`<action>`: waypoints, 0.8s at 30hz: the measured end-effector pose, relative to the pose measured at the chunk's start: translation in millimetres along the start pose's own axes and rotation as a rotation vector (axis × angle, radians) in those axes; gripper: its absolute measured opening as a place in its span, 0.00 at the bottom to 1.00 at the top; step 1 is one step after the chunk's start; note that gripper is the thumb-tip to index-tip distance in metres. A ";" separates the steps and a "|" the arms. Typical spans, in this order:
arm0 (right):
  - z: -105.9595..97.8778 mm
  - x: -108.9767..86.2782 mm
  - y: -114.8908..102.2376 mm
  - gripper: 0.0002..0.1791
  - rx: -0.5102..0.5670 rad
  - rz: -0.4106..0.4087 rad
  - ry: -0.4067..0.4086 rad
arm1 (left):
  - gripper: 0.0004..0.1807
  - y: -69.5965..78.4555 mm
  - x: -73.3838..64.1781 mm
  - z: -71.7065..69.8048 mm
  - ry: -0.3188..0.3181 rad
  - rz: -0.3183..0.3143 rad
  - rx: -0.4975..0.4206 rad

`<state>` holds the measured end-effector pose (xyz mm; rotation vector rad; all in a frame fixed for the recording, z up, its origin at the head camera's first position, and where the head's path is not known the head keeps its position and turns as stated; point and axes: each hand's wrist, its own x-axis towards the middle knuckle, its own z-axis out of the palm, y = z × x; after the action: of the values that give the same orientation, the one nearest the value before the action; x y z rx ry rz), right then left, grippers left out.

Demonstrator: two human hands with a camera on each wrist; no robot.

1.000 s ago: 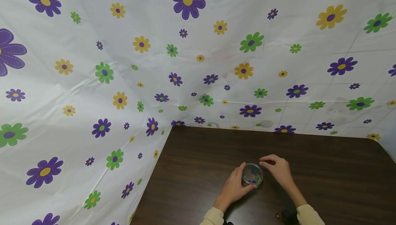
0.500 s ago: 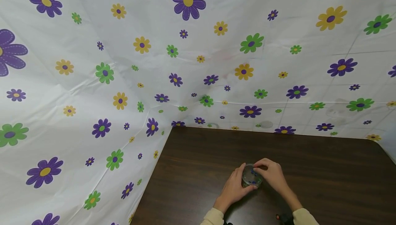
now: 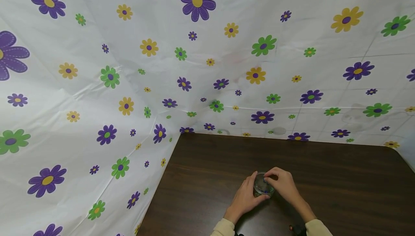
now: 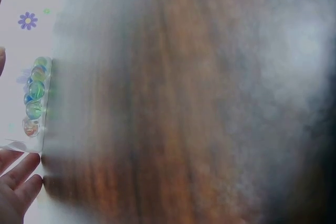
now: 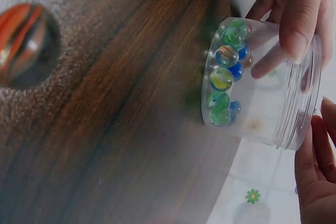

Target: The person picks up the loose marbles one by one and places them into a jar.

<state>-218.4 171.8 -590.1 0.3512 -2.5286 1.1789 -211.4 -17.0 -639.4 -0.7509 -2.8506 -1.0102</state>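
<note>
In the head view my left hand (image 3: 244, 196) grips a clear plastic jar (image 3: 258, 194) from the left, thumb on the near side and fingers on the far side. In the right wrist view the jar lies sideways to the camera, and green, blue, yellow and orange-swirled marbles (image 5: 221, 79) sit at its bottom. My right hand (image 3: 285, 185) is over the jar's mouth, its thumb and forefinger curled close together at the threaded rim (image 5: 295, 103). Whether a marble is between those fingertips is hidden. The left wrist view has several marbles (image 4: 36, 89) along the jar's base.
One orange and black striped marble (image 5: 26, 45) lies outside the jar, near my right wrist, on the dark wooden table (image 3: 201, 171). White flower-printed sheeting (image 3: 207, 48) rises behind the table and along its left side.
My right hand has moved left from beside the jar to above its mouth, then slightly farther in. The left hand keeps its hold on the jar with little movement.
</note>
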 end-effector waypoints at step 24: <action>-2.9 -2.2 -2.7 0.07 0.028 0.034 0.049 | 0.51 2.6 0.1 -2.2 -0.014 -0.032 -0.024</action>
<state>-214.9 172.5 -587.3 0.2833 -2.4876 1.2209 -210.6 -16.5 -636.1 -0.7187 -2.8766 -1.0485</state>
